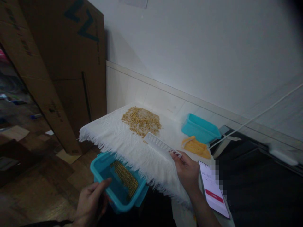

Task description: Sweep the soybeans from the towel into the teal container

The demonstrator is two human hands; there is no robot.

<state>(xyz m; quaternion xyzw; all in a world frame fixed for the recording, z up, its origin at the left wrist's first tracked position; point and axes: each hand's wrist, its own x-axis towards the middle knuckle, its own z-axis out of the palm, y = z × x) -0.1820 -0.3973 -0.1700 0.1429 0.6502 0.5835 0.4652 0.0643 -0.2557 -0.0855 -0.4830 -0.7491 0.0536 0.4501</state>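
Over fringed cloth (113, 132), a ridged white strip (161, 145) is pinched by the right fingers (176, 157). A blue oblong basin (94, 167) of beans (126, 179) is gripped by the left fingers (102, 185).

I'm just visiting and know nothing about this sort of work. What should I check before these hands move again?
1. Left hand on the blue tub: ok, its thumb is over the rim.
2. Tub below the edge of the white cloth: ok, the fringe overlaps its far side.
3. White slotted strip in the right hand: ok, held at its near end.
4. Beans all in one place: not ok, some are in the tub and a bean pile lies on the cloth.
5. Strip's far end touching the pile: cannot tell, it is close to the near edge.
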